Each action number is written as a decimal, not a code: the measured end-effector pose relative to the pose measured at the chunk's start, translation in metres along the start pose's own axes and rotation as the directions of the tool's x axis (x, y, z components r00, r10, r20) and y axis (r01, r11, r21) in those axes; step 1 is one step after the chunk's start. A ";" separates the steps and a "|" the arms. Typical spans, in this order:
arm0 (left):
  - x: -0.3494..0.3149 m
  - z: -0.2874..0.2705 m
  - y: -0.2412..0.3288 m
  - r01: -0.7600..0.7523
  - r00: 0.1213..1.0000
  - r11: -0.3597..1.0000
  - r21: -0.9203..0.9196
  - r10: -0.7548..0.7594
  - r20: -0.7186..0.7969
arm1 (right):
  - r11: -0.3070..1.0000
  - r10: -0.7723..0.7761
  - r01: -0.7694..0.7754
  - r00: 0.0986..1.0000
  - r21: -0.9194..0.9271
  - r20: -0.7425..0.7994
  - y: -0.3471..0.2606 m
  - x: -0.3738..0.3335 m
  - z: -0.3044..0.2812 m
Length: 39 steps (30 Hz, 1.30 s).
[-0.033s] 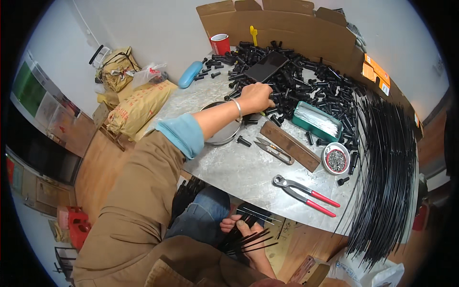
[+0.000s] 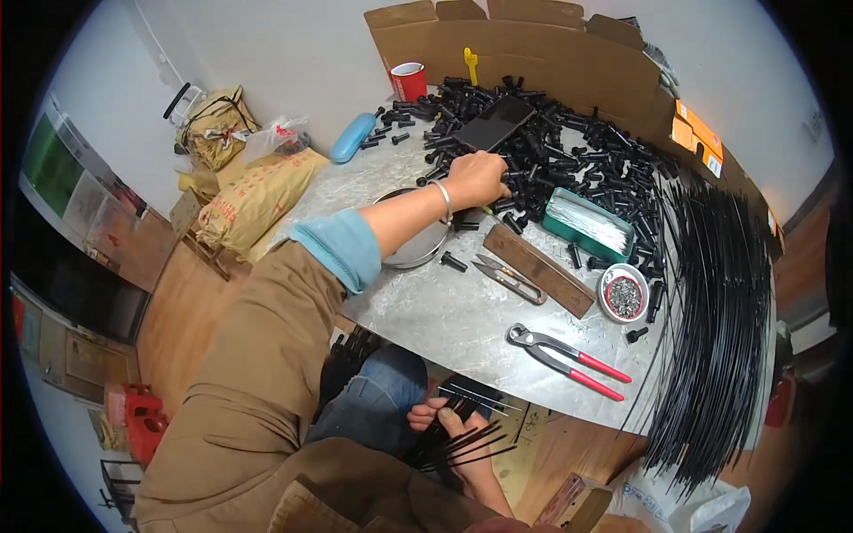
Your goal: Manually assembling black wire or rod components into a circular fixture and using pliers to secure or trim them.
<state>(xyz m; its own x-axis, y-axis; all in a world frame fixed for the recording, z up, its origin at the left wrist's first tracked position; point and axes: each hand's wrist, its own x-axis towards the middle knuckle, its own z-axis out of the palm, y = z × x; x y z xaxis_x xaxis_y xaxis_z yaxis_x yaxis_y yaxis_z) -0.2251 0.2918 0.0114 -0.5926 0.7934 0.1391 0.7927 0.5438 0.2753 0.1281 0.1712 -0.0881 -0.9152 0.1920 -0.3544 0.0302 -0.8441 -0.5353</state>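
My left hand reaches over the table to the near edge of a heap of black bolt-shaped pieces. Its fingers are curled and partly hidden; whatever they grip does not show. Below the table edge, by my jeans, my right hand is closed around a bundle of thin black rods. Under my left forearm lies a round metal dish, partly covered. Near it are a single black bolt-shaped piece, thread snips and a brown wooden bar.
Red-handled pincers lie near the front edge. A green box of pale thin sticks and a white cup of metal bits stand on the right. Long black rods overhang the right edge. A phone rests on the heap before cardboard.
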 end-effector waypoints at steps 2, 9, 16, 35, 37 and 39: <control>-0.002 -0.007 0.003 -0.009 1.000 1.000 -0.015 0.009 0.013 | 1.000 0.010 -0.010 1.000 -0.022 0.000 0.000 -0.001 0.007; -0.087 -0.055 0.003 0.016 0.963 0.808 -0.589 0.147 0.228 | 0.998 0.005 -0.008 0.998 -0.055 -0.064 0.007 0.007 0.020; -0.248 -0.067 -0.019 0.082 0.896 0.706 -0.704 0.256 0.362 | 0.976 -0.157 0.145 0.986 -0.164 -0.060 0.017 -0.006 0.054; -0.373 0.024 -0.027 0.451 0.889 -0.517 -0.727 0.187 0.418 | 0.935 -0.241 0.234 0.971 -0.266 0.005 0.051 -0.030 0.085; -0.362 0.021 -0.025 0.422 0.906 -0.464 -0.779 0.179 0.384 | 0.949 -0.216 0.215 0.976 -0.230 0.022 0.050 -0.028 0.082; -0.356 0.017 -0.018 0.412 0.909 -0.432 -0.802 0.137 0.394 | 0.953 -0.210 0.208 0.978 -0.222 0.016 0.049 -0.026 0.081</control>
<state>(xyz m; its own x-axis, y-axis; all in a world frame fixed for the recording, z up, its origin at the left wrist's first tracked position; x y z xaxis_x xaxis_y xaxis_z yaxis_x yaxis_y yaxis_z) -0.0259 0.0038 -0.0591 -0.3739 0.9033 -0.2101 -0.7015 -0.1273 0.7012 0.1208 0.0844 -0.0434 -0.9076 0.3565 -0.2217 -0.0722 -0.6528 -0.7541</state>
